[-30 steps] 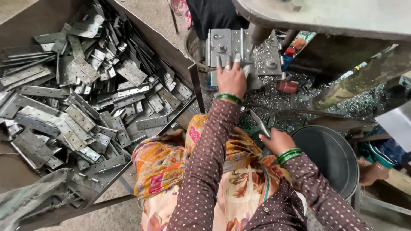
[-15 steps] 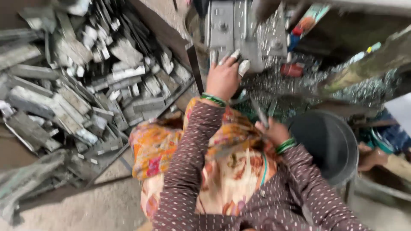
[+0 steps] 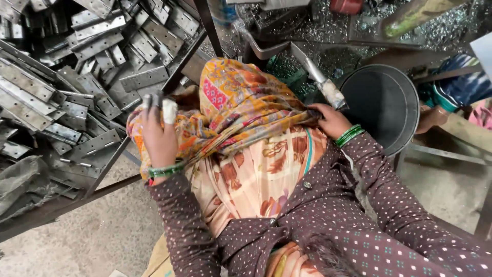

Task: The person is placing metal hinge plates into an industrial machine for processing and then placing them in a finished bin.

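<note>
The left hand point(image 3: 160, 134) was raised with its fingers spread and nothing held, two fingertips point(image 3: 169, 110) wrapped in pale tape, at the near right edge of the tray point(image 3: 110, 164) piled with drilled steel plates point(image 3: 146, 78). The right hand point(image 3: 332, 121) was closed on a fold of the patterned orange scarf point(image 3: 241, 105) draped over the lap, just beside the taped handle of a metal lever point(image 3: 320, 82) and the rim of a dark round bucket point(image 3: 382, 105).

Several risks could be judged from this. The loose scarf hung close to the lever and to the bench point(image 3: 328, 33) strewn with metal shavings point(image 3: 312, 25), so the cloth could be snagged or pulled in. The bare fingers could be cut on the plates' sheared edges, since only two tips were seen to be protected. The plates were heaped unevenly toward the tray's near edge, and some could slide off.

The machine to which the lever belonged was cut off at the top. The bucket's contents could not be made out in its dark interior. What the right-hand fingers gripped beneath the fold was hidden. A partly seen person's arm point(image 3: 433, 115) at the right edge was too cropped to read.
</note>
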